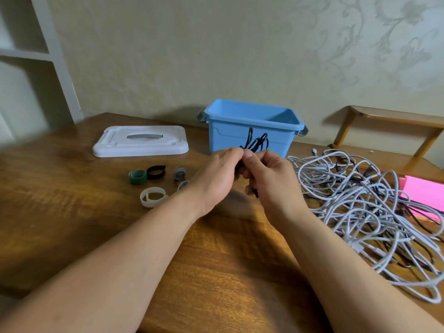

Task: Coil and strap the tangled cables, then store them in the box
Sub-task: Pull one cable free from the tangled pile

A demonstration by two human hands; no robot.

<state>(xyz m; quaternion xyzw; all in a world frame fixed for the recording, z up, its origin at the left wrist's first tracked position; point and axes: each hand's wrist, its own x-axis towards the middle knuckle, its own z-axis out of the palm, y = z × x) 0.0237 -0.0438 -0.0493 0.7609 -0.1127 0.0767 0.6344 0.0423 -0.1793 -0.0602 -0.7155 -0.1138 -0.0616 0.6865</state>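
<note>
Both hands meet above the table's middle, in front of the blue box (249,138). My left hand (216,179) and my right hand (269,179) together pinch a small coiled black cable (257,141), whose loops stick up above the fingers. One cable end pokes out below my right hand. A large tangle of white and black cables (374,212) lies on the table to the right. Rolled straps sit left of my hands: green (137,176), black (156,171), grey (179,173) and white (152,197).
The box's white lid (141,140) lies flat at the back left of the wooden table (72,224). A pink sheet (425,191) lies under the tangle at the right edge. A wooden chair back (384,121) stands behind, against the wall.
</note>
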